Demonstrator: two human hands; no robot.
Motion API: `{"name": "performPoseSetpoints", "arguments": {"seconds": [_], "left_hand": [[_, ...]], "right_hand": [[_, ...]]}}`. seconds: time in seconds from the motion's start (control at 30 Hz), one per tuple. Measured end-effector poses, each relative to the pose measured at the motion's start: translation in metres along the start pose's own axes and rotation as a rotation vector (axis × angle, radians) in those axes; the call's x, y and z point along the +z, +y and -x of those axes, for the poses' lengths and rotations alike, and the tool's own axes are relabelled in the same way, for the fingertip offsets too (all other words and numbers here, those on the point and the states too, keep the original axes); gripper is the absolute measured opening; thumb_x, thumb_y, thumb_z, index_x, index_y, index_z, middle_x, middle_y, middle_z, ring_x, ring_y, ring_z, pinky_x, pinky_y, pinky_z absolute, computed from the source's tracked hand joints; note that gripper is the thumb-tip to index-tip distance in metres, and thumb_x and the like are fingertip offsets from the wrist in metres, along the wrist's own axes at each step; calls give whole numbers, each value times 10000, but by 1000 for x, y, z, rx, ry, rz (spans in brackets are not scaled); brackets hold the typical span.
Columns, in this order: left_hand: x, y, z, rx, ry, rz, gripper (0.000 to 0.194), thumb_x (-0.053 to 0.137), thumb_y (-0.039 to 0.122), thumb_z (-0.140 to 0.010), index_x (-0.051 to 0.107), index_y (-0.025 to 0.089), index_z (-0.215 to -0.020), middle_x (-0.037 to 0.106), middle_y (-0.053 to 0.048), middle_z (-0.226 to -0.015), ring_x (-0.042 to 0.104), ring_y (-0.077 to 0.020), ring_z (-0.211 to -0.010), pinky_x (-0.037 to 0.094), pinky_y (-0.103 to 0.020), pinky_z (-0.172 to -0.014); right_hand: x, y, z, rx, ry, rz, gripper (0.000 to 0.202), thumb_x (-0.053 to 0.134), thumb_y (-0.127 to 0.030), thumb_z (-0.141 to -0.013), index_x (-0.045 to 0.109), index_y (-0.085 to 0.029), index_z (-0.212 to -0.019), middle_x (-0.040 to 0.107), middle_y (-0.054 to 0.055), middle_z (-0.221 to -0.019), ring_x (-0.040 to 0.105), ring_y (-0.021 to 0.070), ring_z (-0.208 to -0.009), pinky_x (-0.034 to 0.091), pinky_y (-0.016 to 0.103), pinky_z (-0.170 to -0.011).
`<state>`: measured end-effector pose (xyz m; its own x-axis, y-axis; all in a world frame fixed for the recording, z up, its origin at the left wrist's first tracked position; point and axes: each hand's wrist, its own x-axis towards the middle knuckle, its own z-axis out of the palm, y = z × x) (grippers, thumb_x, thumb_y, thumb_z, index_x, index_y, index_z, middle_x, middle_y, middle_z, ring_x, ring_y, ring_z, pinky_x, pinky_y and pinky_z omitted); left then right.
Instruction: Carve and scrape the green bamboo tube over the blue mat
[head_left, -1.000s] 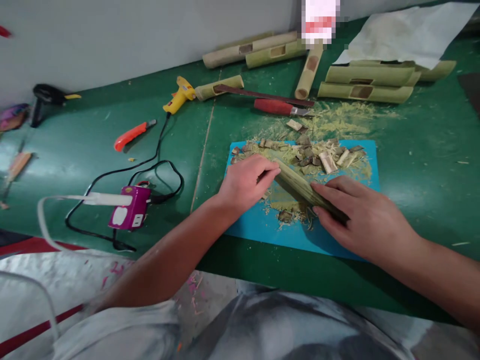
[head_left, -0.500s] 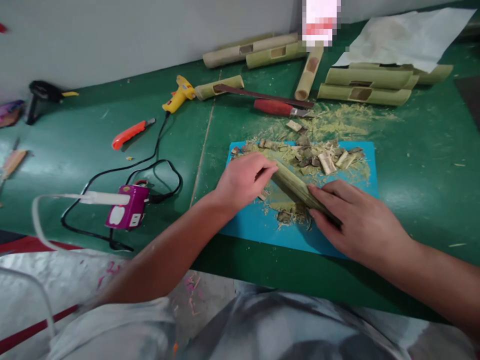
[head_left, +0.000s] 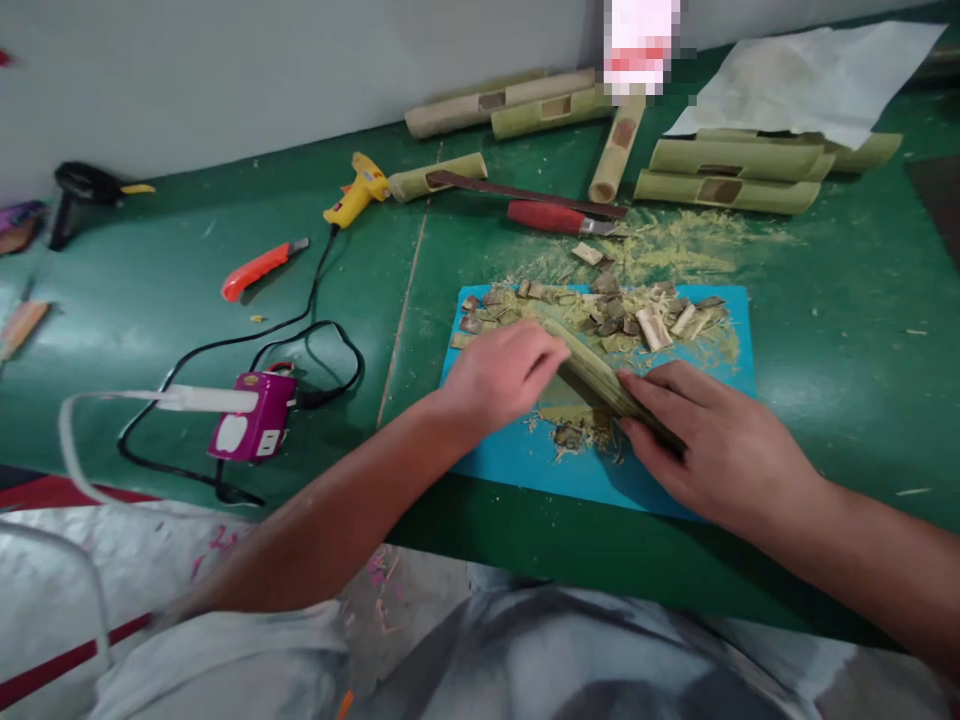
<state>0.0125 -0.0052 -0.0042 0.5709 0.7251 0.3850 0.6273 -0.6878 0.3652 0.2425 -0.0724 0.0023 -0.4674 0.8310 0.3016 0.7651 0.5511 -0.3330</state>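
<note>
Green tabletop (head_left: 840, 330) spreads beyond the fingers. The left hand (head_left: 502, 375), curled narrow, contents hidden, has slid slightly rightward along the bamboo piece (head_left: 592, 372) between both hands' fingers, probably working its surface; the right hand (head_left: 724, 435) clasps its near end.

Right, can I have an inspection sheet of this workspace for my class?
Surface: green table, blue mat under the work.
Work item: bamboo piece, slanted above the mat.
Clutter: bamboo chips on the mat; yellowish dust there and beyond.
Hands: left hand closed near the piece's far end, grip unclear; right hand grips its near end.
Cables: black cord loops between glue gun and purple socket box.
Surroundings: grey wall behind the table.
</note>
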Motion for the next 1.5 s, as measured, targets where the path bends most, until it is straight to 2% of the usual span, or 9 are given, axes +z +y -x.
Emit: {"name": "performPoseSetpoints", "arguments": {"seconds": [0.07,0.2,0.33,0.47,0.63,0.8,1.07,1.27,1.5], "left_hand": [[-1,0,-1,-30,17,-25,168,539,236,-948,642,170,-833,677,-22,-793,637,-127,-757,488,-238,-713],[0,1,1,23,-35,16,177,517,249,-960,636,172,-855,671,-22,-792,633,-124,-744,482,-230,-688],[1,1,2,-38,6,0,148,544,249,-950,634,177,-857,671,-17,-792,626,-121,-742,479,-234,-701],[0,0,0,-6,-61,23,147,537,266,-954,641,178,-899,673,-17,-807,627,-121,-744,481,-231,-688],[-2,-6,-2,-99,64,99,91,622,236,-892,640,167,-947,651,-13,-804,597,-101,-673,487,-215,-654],[-4,-5,-2,-100,65,130,154,569,132,-876,651,171,-1001,638,-9,-803,582,-89,-656,486,-200,-650],[-6,-4,-4,-141,56,157,155,555,204,-916,686,180,-995,670,-16,-792,577,-99,-641,467,-215,-624],[-3,-6,-8,-152,158,148,115,584,210,-919,681,185,-861,585,-5,-730,559,-122,-703,468,-246,-665],[-3,-4,-7,-234,221,285,95,582,218,-925,635,184,-853,616,-30,-901,594,-109,-775,489,-220,-644]], "right_hand": [[1,0,0,0,-1,-2,346,484,-245,-916,619,-76,-1187,677,109,-976,658,198,-759,523,320,-599],[1,0,1,16,-18,4,331,478,-256,-918,615,-111,-1181,680,98,-989,655,186,-770,522,307,-623],[1,1,1,44,-12,21,337,484,-273,-910,624,-136,-1184,681,91,-983,658,192,-790,523,311,-652],[0,1,0,51,-24,12,340,478,-269,-905,633,-136,-1176,682,94,-981,656,197,-780,514,316,-634],[-1,1,0,59,-4,25,335,483,-284,-910,641,-125,-1160,686,87,-975,661,197,-792,509,312,-639],[-2,1,0,49,-3,44,331,492,-275,-905,641,-132,-1163,689,84,-981,659,189,-781,495,304,-631],[-2,1,0,55,-2,32,322,482,-277,-905,639,-155,-1158,693,80,-983,658,188,-794,500,303,-642],[-1,1,-1,43,-7,43,317,492,-280,-906,637,-149,-1155,688,82,-995,654,191,-807,501,309,-669],[-3,2,-1,32,-10,45,310,496,-286,-904,644,-146,-1138,687,82,-994,650,194,-794,499,316,-661]]}}
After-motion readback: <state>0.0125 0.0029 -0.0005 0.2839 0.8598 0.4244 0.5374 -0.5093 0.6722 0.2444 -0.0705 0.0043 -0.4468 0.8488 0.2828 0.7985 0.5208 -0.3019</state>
